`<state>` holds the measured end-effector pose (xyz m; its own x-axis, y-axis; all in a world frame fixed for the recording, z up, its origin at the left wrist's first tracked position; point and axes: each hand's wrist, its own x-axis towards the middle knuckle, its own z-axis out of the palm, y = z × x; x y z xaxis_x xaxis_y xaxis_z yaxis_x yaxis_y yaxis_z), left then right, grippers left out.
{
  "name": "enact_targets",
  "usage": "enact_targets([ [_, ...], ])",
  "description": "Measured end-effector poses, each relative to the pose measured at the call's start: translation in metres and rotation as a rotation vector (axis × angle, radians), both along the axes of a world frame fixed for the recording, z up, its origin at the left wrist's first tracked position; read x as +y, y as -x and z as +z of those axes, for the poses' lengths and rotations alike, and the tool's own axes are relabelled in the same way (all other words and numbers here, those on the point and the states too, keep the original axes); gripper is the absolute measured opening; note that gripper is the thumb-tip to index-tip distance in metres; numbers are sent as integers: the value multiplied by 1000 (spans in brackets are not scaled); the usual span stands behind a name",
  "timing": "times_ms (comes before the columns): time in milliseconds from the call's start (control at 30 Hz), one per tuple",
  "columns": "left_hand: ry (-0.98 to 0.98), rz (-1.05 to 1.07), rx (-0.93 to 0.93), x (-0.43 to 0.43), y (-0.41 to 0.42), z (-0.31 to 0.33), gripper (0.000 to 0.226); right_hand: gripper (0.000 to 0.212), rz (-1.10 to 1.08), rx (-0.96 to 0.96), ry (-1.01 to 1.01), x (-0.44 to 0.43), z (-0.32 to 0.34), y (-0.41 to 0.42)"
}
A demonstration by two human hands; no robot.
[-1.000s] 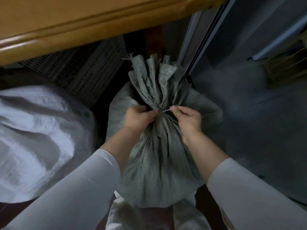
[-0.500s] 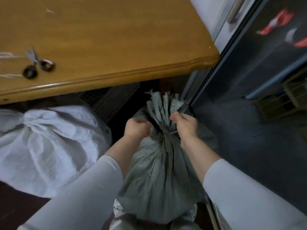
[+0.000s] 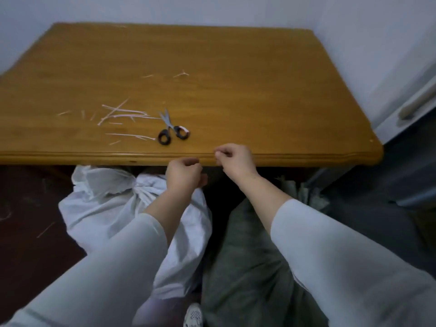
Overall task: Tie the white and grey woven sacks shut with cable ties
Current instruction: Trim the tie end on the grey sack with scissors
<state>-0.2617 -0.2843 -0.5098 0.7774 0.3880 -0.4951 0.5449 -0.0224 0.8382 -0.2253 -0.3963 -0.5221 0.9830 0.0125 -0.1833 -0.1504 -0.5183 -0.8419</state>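
The grey woven sack (image 3: pixel 245 260) stands on the floor under my right forearm, its frayed mouth (image 3: pixel 295 187) showing beside the arm. The white woven sack (image 3: pixel 101 208) lies to its left with its neck (image 3: pixel 138 190) bunched tight. Both hands are off the sacks, raised to the table's front edge. My left hand (image 3: pixel 184 177) has curled fingers and holds nothing I can see. My right hand (image 3: pixel 233 161) is just right of it, fingertips pinched together with nothing visible between them. Loose cable ties (image 3: pixel 125 112) lie on the wooden table (image 3: pixel 259 90).
Small scissors (image 3: pixel 173 131) with black handles lie on the table just beyond my hands, among cut tie ends. A wall stands behind the table and a door frame (image 3: pixel 405 109) at the right. A shoe (image 3: pixel 193 315) shows at the bottom.
Both hands have let go of the grey sack's neck and risen to the table edge. The view has tilted up, so the whole tabletop shows.
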Motion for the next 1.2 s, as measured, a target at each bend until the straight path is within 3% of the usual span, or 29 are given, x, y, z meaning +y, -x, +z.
enact_targets([
  [233,-219,-4,-21,89,-40,-13,32,25,24,-39,261,75,-8,-69],
  [500,-219,-23,4,132,-67,-30,34,31,71,54,573,108,-27,-107],
  [667,-200,-16,24,136,-73,-31,33,29,-28,49,475,113,-34,-111],
  [833,-252,-17,28,128,-73,-25,38,48,32,45,527,116,-23,-107],
  [1033,-251,-47,-14,117,-69,-27,46,36,153,34,681,127,-28,-100],
  [1200,-220,26,-63,111,-63,-19,41,21,65,-74,472,105,-22,-81],
])
